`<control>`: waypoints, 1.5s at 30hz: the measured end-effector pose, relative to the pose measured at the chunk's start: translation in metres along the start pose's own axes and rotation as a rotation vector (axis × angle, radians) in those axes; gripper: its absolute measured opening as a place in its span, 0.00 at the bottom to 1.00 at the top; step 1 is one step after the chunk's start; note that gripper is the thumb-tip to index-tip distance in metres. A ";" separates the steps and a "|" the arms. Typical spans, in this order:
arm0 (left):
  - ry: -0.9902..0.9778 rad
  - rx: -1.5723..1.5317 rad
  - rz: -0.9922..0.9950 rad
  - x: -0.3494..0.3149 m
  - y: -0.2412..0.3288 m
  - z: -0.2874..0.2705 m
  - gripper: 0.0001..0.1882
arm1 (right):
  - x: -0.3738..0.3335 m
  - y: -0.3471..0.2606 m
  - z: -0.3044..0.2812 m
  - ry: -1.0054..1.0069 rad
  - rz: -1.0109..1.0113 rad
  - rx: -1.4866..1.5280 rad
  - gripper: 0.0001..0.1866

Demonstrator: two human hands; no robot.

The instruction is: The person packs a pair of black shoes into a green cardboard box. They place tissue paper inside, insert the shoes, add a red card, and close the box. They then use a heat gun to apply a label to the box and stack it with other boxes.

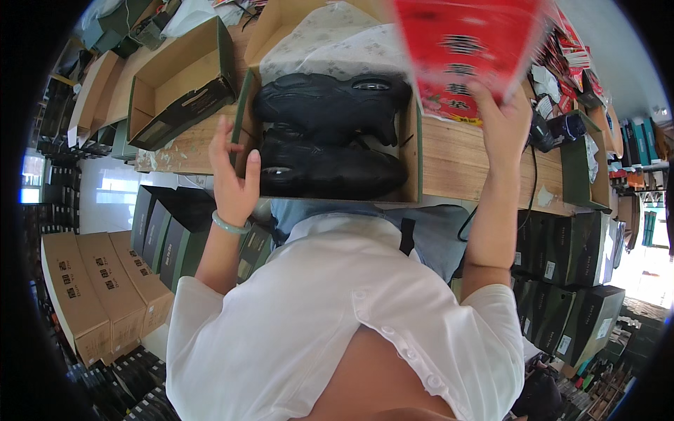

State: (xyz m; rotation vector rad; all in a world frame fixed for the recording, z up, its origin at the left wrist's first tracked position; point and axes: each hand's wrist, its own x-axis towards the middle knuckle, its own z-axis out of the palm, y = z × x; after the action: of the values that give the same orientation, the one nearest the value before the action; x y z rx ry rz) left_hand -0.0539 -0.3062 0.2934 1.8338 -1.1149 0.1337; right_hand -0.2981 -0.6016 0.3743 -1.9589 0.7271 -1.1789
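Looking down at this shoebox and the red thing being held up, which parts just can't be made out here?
- Red sheet: blurred by motion and cut by the top edge, head view; right hand covers its lower corner.
- Lower black shoe: its near side hides behind the shoebox wall.
- Left hand: palm faces away; contact with the box is unclear.
- Tissue paper: hides the box lid's inside.

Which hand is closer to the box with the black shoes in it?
Left. The left hand rests open against the left wall of the shoe box. The right hand is beyond the box's right side, raised, holding a red paper sheet.
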 end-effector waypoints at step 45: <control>-0.693 0.163 0.051 0.017 0.021 -0.022 0.06 | -0.102 -0.021 0.133 -1.012 -0.427 -0.470 0.02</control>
State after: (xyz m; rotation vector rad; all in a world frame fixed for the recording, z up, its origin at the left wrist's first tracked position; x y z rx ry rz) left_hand -0.0517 -0.3029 0.3284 2.0583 -1.6595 -0.4253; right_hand -0.2191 -0.4728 0.2992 -2.7902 0.0260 -0.0756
